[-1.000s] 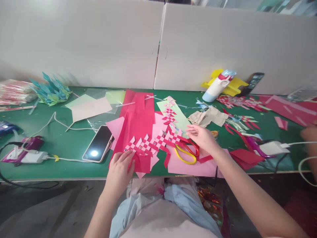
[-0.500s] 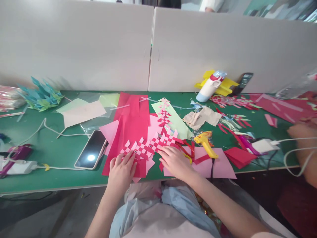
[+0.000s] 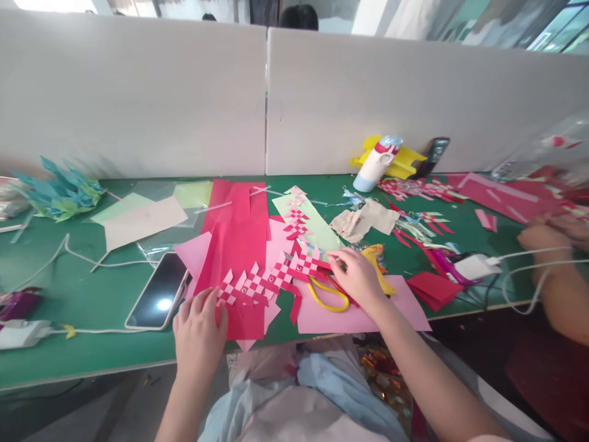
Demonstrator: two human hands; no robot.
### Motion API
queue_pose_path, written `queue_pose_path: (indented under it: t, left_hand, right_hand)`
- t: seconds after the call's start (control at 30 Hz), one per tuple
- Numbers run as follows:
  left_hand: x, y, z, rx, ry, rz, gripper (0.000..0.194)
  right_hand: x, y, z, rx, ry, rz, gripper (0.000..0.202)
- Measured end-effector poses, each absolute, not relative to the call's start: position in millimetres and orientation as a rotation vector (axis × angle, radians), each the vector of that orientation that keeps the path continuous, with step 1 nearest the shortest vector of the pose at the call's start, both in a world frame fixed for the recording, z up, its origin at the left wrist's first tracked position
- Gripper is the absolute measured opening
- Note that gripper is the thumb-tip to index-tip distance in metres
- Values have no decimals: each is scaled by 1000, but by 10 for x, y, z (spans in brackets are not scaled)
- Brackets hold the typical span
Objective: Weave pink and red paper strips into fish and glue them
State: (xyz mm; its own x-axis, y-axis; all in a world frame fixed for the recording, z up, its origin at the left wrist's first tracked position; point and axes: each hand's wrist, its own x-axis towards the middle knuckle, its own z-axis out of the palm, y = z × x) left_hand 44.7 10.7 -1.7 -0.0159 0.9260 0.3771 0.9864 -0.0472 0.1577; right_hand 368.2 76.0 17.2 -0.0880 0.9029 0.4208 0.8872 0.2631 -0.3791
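Resting the left hand (image 3: 200,328) at one end of the paper fish (image 3: 280,276), holding the right hand (image 3: 355,274) near the other, beside scissors (image 3: 338,309) — cannot tell, with either, whether pinching.

Hands (image 3: 200,334) and forearms (image 3: 421,362) bare; pale pinkish top (image 3: 289,414); light-blue cloth (image 3: 324,377), loosely creased, at lap.

The table (image 3: 83,282) is green, the partition (image 3: 151,98) at twelve o'clock greyish white. At six to seven o'clock, the paper fish (image 3: 254,286) carry pink-and-red checks, over plain red paper (image 3: 234,239). The scissor handle (image 3: 338,308) at five o'clock is yellow; the bottle (image 3: 373,167) at two, white with red near its top; the paper leaves (image 3: 59,191) at nine to ten, teal and light green.
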Motion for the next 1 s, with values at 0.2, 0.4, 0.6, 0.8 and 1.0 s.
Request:
queue_pose_path:
  t: [0.2,0.4,0.6,0.8,1.0]
  left_hand:
    - [492,114,-19,-1964,-2182,-411,40]
    - [538,129,-18,-1975,-2244,-377,42]
    - [475,194,-42,-2019,-2352,-614,48]
    - [366,293,-73,-2011,-2676,-1155,55]
    - [283,368,-109,-1813,-2744,-2111,60]
  right_hand:
    - [3891,960,174,-1807,-2095,111,22]
    - [3769,1008,175,-1824,-2165,187,31]
    - [3719,1040,147,-1829,-1888,545,23]
    - [3703,1078,120,-1727,-1692,874,20]
    - [3705,1074,40,-1551,-1485,1132,22]
